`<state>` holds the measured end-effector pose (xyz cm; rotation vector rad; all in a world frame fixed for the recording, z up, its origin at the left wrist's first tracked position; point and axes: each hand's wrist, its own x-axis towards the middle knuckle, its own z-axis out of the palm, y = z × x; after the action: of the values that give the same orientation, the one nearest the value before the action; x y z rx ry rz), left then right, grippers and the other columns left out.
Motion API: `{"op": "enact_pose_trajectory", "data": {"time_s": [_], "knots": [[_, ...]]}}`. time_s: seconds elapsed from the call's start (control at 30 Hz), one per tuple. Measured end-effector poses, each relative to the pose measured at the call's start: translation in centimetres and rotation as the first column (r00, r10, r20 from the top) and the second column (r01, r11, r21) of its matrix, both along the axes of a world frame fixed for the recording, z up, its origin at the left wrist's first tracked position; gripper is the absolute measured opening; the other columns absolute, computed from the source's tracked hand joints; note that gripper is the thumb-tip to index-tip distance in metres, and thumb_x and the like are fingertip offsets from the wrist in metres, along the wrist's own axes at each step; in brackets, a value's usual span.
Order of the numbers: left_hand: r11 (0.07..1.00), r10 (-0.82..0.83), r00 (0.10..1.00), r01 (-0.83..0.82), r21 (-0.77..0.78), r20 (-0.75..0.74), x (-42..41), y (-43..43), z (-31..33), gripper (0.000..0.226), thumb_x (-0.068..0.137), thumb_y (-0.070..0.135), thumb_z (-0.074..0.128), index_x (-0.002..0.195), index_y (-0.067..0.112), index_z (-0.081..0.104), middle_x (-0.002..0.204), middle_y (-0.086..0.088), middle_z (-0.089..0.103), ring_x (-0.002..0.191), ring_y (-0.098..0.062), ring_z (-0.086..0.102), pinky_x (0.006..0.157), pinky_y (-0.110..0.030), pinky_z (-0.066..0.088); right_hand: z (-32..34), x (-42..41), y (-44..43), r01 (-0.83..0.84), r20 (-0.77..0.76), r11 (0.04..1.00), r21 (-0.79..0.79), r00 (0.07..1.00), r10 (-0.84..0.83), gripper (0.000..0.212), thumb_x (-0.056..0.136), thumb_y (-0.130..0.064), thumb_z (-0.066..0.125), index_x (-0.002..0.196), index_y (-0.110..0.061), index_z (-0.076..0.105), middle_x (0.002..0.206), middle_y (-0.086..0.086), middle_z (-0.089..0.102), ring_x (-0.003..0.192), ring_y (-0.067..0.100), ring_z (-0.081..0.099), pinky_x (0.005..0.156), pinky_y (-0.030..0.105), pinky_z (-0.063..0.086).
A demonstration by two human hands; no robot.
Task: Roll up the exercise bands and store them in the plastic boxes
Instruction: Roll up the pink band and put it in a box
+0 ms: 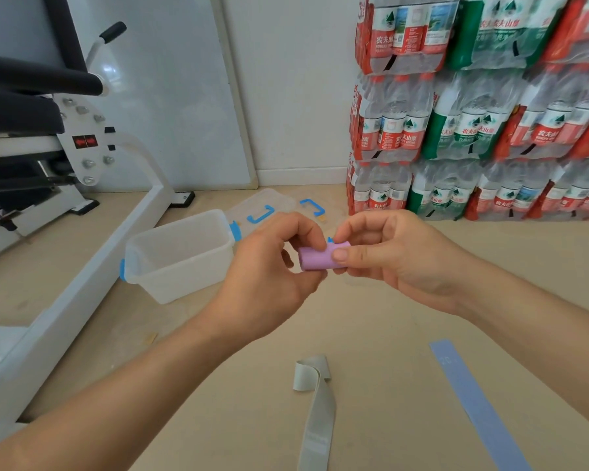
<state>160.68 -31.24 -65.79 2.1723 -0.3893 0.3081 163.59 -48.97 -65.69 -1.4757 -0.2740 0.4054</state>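
A purple exercise band is rolled into a short tight cylinder and held in the air above the floor. My left hand grips its left end with curled fingers, and my right hand pinches its right end between thumb and fingers. Left of my hands, an open translucent plastic box with blue clips stands on the floor. A grey band lies flat on the floor below my hands, one end folded over. A blue band lies flat to its right.
The box's clear lid with blue handles lies on the floor behind it. A white exercise machine frame runs along the left. Stacked packs of water bottles fill the right back wall.
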Motion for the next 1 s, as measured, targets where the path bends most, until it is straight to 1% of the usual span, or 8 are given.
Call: {"op": "enact_pose_trajectory", "data": {"time_s": [0.17, 0.33, 0.43, 0.6, 0.7, 0.77, 0.93, 1.0], "knots": [[0.954, -0.086, 0.958, -0.001, -0.300, -0.274, 0.2, 0.1, 0.1, 0.024, 0.073, 0.016, 0.079, 0.086, 0.017, 0.059, 0.084, -0.001, 0.066, 0.067, -0.013, 0.060, 0.059, -0.024, 0.047, 0.1, 0.3, -0.2, 0.050, 0.106, 0.998, -0.027, 0.993, -0.046, 0.019, 0.070, 0.007, 0.072, 0.077, -0.010, 0.066, 0.079, 0.007, 0.070, 0.074, 0.016, 0.064, 0.077, 0.025, 0.052], [0.907, -0.096, 0.951, -0.039, -0.420, -0.295, 0.2, 0.0, 0.2, 0.018, 0.075, 0.011, 0.076, 0.086, 0.004, 0.065, 0.072, -0.005, 0.068, 0.061, -0.013, 0.061, 0.057, -0.018, 0.048, 0.1, 0.1, 0.0, 0.052, 0.163, 0.997, -0.059, 0.986, -0.042, 0.024, 0.070, 0.011, 0.073, 0.071, -0.013, 0.066, 0.086, 0.014, 0.068, 0.082, 0.023, 0.062, 0.082, 0.034, 0.049], [0.888, -0.078, 0.950, -0.072, -0.454, -0.303, 0.3, 0.0, 0.1, 0.018, 0.071, 0.010, 0.079, 0.084, 0.007, 0.067, 0.075, -0.009, 0.072, 0.065, -0.013, 0.065, 0.064, -0.024, 0.052, 0.0, 0.1, 0.0, 0.019, 0.133, 0.998, -0.055, 0.991, -0.012, 0.022, 0.070, 0.003, 0.075, 0.071, -0.015, 0.064, 0.088, 0.013, 0.065, 0.083, 0.021, 0.061, 0.079, 0.032, 0.049], [0.895, -0.047, 0.954, -0.092, -0.437, -0.297, 0.5, 0.4, 0.0, 0.016, 0.068, 0.005, 0.081, 0.075, 0.012, 0.068, 0.080, -0.017, 0.074, 0.070, -0.018, 0.067, 0.068, -0.029, 0.052, 0.3, 0.3, -0.4, -0.060, -0.043, 0.993, -0.103, 0.998, 0.056, 0.021, 0.071, -0.021, 0.072, 0.090, -0.018, 0.064, 0.091, 0.005, 0.067, 0.083, 0.017, 0.063, 0.070, 0.026, 0.050], [0.931, -0.055, 0.967, -0.040, -0.364, -0.247, 0.7, 0.8, -0.2, 0.018, 0.068, 0.003, 0.082, 0.071, 0.014, 0.068, 0.081, -0.029, 0.069, 0.070, -0.033, 0.064, 0.068, -0.045, 0.052, 0.1, 0.4, -0.2, -0.131, -0.146, 0.983, -0.125, 0.983, 0.113, 0.028, 0.082, -0.024, 0.065, 0.108, -0.012, 0.063, 0.087, 0.007, 0.071, 0.073, 0.018, 0.067, 0.062, 0.022, 0.051], [0.960, -0.084, 0.979, 0.029, -0.279, -0.186, 0.7, 0.8, -0.3, 0.018, 0.070, 0.002, 0.080, 0.072, 0.016, 0.068, 0.077, -0.025, 0.069, 0.068, -0.042, 0.064, 0.067, -0.052, 0.053, -0.2, 0.5, 0.2, -0.138, -0.178, 0.983, -0.119, 0.977, 0.116, 0.026, 0.087, -0.024, 0.061, 0.108, -0.009, 0.064, 0.082, 0.008, 0.071, 0.067, 0.017, 0.067, 0.058, 0.021, 0.051], [0.994, -0.107, 0.994, 0.108, -0.032, 0.016, 0.9, 1.8, -1.9, 0.021, 0.071, 0.009, 0.080, 0.076, 0.024, 0.067, 0.076, 0.003, 0.068, 0.069, -0.018, 0.063, 0.069, -0.036, 0.054, -1.1, 0.8, 1.1, -0.138, -0.200, 0.985, -0.107, 0.973, 0.115, 0.030, 0.075, -0.025, 0.066, 0.100, -0.009, 0.065, 0.078, 0.006, 0.069, 0.064, 0.012, 0.064, 0.057, 0.019, 0.047], [0.992, -0.106, 0.994, 0.108, -0.066, 0.028, 1.0, 2.3, -3.0, 0.022, 0.072, 0.010, 0.080, 0.076, 0.026, 0.066, 0.081, 0.006, 0.066, 0.072, -0.013, 0.062, 0.068, -0.028, 0.054, -1.4, 1.0, 1.8, -0.093, -0.184, 0.990, -0.108, 0.980, 0.072, 0.024, 0.074, -0.019, 0.069, 0.096, -0.010, 0.065, 0.076, 0.007, 0.069, 0.063, 0.013, 0.062, 0.058, 0.019, 0.047]]}}
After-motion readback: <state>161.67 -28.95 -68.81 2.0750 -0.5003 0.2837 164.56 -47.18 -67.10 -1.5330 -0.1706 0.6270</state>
